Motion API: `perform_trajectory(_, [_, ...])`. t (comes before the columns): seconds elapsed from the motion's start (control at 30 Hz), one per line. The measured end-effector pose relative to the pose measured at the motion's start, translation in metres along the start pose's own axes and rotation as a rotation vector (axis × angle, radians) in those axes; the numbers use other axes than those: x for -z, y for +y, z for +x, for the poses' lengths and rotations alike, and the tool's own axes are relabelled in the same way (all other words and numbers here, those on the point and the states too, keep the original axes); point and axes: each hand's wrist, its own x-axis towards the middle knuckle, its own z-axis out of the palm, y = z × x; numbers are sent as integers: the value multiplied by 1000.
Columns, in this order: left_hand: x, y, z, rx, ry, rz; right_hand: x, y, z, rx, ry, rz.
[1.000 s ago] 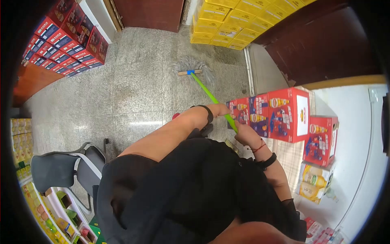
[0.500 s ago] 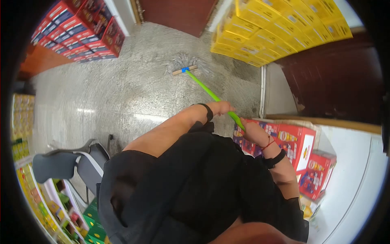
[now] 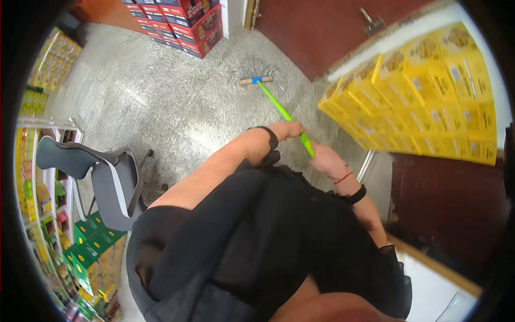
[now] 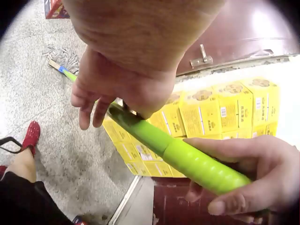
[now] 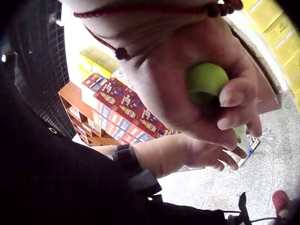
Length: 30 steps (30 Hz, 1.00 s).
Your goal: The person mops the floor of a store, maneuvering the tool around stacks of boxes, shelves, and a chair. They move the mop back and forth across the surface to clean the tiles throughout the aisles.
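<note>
A mop has a bright green handle (image 3: 279,107), a blue joint on a wooden bar, and grey strands (image 3: 256,71) spread on the floor. My left hand (image 3: 288,130) holds the handle partway down, its fingers loosely extended beside the pole in the left wrist view. Behind it, my right hand (image 3: 327,159) grips the handle's top end. That end has a ribbed green grip (image 4: 204,167), with the right thumb and fingers around it. From the right wrist view, the round end cap (image 5: 208,78) shows inside the curled right hand.
Yellow cartons (image 3: 413,96) are stacked at the right by a dark red door (image 3: 327,32). Red boxes (image 3: 182,24) stand at the far left. A grey office chair (image 3: 110,185) is near my left side, beside shelves of goods and green boxes (image 3: 96,236).
The view has turned left: the yellow cartons and red stack have shifted rightward, and the nearby red boxes have left the view. Both hands stay on the mop, which has swung along the floor.
</note>
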Motion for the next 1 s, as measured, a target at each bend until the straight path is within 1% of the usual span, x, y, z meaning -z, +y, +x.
perform_trajectory(0.03, [22,4,9,-7,16,62,15,3,22,12,-23,24])
perform_trajectory(0.1, [53,5,25,-6,40,14,34,4,55,24,-65,59])
perform_trajectory(0.17, [82,6,49,-24,131,85,55,11,93,66,-37,-35])
perform_trajectory(0.23, [111,12,59,24,162,62,79,10,124,88,-85,-72])
perform_trajectory(0.3, [130,13,59,75,208,34,91,11,152,125,-130,-119])
perform_trajectory(0.33, [141,11,57,83,263,16,94,7,168,132,-133,-153])
perform_trajectory(0.37, [147,7,59,94,320,0,96,8,180,143,-135,-185])
perform_trajectory(0.4, [151,-4,69,107,335,-25,98,7,190,163,-152,-200])
perform_trajectory(0.47, [158,-24,90,35,455,106,110,3,199,215,-181,-211])
perform_trajectory(0.5, [164,-21,83,49,474,81,113,1,204,237,-198,-230])
perform_trajectory(0.57, [180,-15,57,88,402,-40,113,-3,207,256,-216,-231])
perform_trajectory(0.6, [181,-14,50,102,411,-64,116,-4,205,272,-237,-243])
perform_trajectory(0.67, [186,-13,41,50,442,1,132,-12,202,305,-282,-275])
perform_trajectory(0.7, [192,-10,34,60,457,-13,139,-14,201,322,-292,-287])
perform_trajectory(0.77, [199,-6,20,118,274,-261,154,-18,198,431,-296,-308])
perform_trajectory(0.9, [209,-32,17,62,286,-364,166,-39,208,519,-317,-334])
perform_trajectory(0.93, [213,-40,14,66,299,-331,163,-44,215,551,-302,-340])
perform_trajectory(0.97, [225,-31,-2,65,313,-296,180,-56,212,581,-283,-348])
perform_trajectory(1.0, [235,-39,-6,63,325,-299,181,-70,220,589,-280,-357])
